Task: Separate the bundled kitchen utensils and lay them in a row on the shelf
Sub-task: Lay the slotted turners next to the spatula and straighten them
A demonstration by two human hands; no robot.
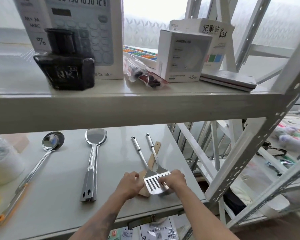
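I see three utensils still overlapped near the lower shelf (pixel 62 184)'s front right corner: two slotted spatulas and a wooden spatula (pixel 151 159) crossed under them. Front slotted spatula (pixel 154 183) blade lies on top; second slotted spatula (pixel 158 168) blade is mostly covered by it and by my right hand (pixel 175 179). Wooden blade end is largely hidden behind my left hand (pixel 131 183); only a corner shows near the shelf's front edge.

Left hand rests on the wooden spatula, fingers curled, at the left side of the front blade. Right hand fingertips press on the slotted blades from the right. Can't tell which of the two blades it actually grips, or whether it's a pinch or just a press.

Already separated: ladle (pixel 36 163) toward the left, solid turner (pixel 92 163) mid-shelf, roughly parallel, well apart from each other. The ladle's orange handle end runs near the front left edge.

Far left is blurred: a plastic-wrapped object (pixel 2 163), can't identify it.

Open shelf surface between turner and the pile; little room right of the pile before the right edge and the upright post (pixel 260 144). Upper shelf beam (pixel 111 110) hides the back of the lower shelf.
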